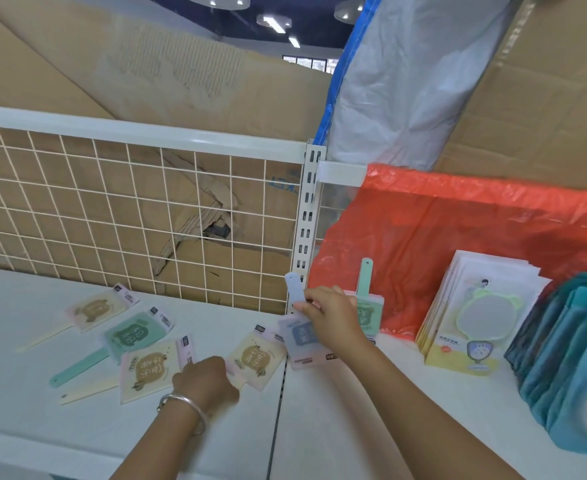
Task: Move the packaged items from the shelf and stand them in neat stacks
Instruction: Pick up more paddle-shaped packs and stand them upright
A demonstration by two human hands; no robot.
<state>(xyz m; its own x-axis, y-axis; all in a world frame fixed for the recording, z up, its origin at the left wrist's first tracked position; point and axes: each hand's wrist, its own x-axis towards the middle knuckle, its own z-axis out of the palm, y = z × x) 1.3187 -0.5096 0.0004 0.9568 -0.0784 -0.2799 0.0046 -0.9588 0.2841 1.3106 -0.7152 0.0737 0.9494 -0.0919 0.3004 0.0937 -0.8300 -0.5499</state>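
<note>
Several packaged paddle-shaped items lie flat on the white shelf: a cream one, a green one, and two yellow ones. My left hand, with a silver bangle on the wrist, rests with curled fingers between the two yellow packs, touching their edges. My right hand pinches the handle of a blue packaged item and holds it upright. Just behind it a green packaged item stands against the red plastic bag.
A wire grid back panel and slotted upright post bound the shelf. At the right stand a stack of mirror packs and a row of teal packs. Cardboard boxes loom behind.
</note>
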